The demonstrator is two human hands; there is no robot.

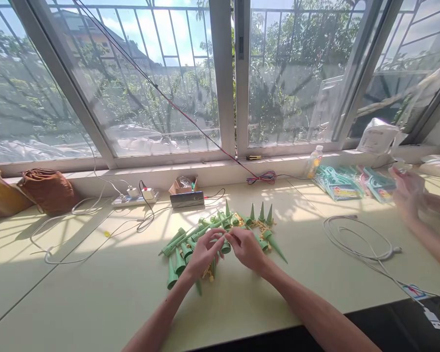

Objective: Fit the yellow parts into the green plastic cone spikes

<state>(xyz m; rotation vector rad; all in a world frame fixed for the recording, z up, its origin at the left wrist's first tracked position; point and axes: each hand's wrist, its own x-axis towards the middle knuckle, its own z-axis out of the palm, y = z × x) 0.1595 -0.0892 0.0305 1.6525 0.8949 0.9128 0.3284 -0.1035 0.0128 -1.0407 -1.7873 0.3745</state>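
Note:
A pile of green plastic cones (179, 264) lies on the table in front of me, with small yellow pieces (210, 274) scattered among them. Over this pile my left hand (206, 250) and my right hand (246, 247) meet, their fingertips pinched close together. Whatever sits between the fingers is too small and covered to make out. Long thin green rods (190, 233) lie across the heap just beyond my left hand. Right of my right hand, one cone (276, 247) points toward me, and a few others stand upright at the back.
A phone (187, 199) leans on a small box (184, 184). Left are a power strip (135, 197) and a brown bag (49, 191). Right are a coiled white cable (355, 252), packaged teal items (339, 183), a bottle (315, 161) and another person's hands (407, 193).

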